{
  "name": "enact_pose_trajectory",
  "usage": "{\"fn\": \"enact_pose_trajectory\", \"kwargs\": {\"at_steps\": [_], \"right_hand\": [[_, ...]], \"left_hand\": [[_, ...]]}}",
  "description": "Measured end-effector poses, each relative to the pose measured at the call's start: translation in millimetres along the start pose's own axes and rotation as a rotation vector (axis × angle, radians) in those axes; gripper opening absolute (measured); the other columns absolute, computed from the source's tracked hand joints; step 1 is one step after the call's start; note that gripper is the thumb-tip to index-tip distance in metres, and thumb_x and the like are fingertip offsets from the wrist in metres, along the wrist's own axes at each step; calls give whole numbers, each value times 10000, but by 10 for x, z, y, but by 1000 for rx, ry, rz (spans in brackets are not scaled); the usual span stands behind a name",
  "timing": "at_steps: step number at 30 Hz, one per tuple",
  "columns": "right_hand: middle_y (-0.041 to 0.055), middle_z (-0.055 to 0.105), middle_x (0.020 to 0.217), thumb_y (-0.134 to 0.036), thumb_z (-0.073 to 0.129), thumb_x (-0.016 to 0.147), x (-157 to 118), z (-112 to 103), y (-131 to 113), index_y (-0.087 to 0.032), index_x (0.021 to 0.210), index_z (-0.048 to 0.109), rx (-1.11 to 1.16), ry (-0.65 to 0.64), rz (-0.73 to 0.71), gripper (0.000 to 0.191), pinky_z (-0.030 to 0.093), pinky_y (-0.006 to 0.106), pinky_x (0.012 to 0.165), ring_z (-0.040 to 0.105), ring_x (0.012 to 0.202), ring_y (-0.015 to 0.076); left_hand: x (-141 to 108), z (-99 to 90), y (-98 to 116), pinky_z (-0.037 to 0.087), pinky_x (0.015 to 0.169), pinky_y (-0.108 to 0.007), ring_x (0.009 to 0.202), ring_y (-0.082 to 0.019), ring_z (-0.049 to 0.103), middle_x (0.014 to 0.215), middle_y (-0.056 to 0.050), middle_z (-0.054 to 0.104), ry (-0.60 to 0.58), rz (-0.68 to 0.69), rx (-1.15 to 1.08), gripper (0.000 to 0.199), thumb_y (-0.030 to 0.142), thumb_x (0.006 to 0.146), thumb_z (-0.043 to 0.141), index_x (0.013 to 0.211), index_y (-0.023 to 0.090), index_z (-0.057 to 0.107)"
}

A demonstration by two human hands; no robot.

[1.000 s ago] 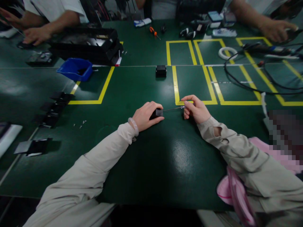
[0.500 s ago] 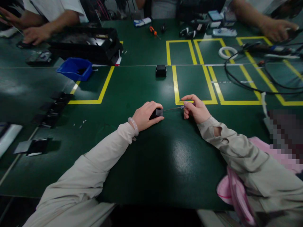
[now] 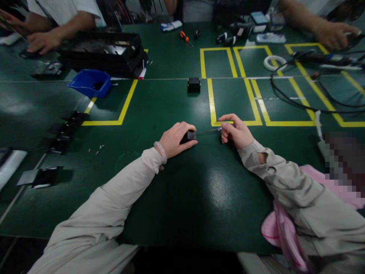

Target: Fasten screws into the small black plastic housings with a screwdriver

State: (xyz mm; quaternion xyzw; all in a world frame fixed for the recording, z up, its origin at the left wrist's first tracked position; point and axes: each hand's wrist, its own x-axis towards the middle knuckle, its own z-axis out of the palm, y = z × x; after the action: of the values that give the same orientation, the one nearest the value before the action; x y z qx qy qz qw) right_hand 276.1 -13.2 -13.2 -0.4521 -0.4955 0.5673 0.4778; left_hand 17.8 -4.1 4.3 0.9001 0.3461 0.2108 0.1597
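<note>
My left hand [image 3: 177, 140] is closed around a small black block-shaped part [image 3: 191, 135] on the green table, thumb in front and fingers over the far side. From the right, my right hand [image 3: 235, 131] grips a screwdriver [image 3: 209, 131]; its thin metal shaft points left and its tip meets the right face of the black part. Most of the screwdriver's handle is hidden inside my fingers. A similar black block [image 3: 194, 85] stands farther back, apart from both hands. Several tiny screws [image 3: 99, 147] lie to the left of my left forearm.
A blue bin [image 3: 91, 83] and a long black housing [image 3: 102, 53] are at the back left. Black parts [image 3: 61, 133] line the left side. Yellow tape outlines, a black cable [image 3: 285, 97] and a white tape roll [image 3: 274, 63] lie right. Co-workers' hands work across the table.
</note>
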Motion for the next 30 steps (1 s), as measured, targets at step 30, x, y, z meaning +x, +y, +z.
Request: {"fn": "enact_pose_trajectory", "kwargs": {"at_steps": [30], "right_hand": [[-131,472,476,-404,675,845,-1,-15,20,-238,999,497,-9,-3,7,288,461,246,408,490,370,83]], "left_hand": [[3,-9,3,465,894,-379,1005,-238,571,1112,-84,631,-15,-17,-16,343,460,937,558,1148,189,545]]}}
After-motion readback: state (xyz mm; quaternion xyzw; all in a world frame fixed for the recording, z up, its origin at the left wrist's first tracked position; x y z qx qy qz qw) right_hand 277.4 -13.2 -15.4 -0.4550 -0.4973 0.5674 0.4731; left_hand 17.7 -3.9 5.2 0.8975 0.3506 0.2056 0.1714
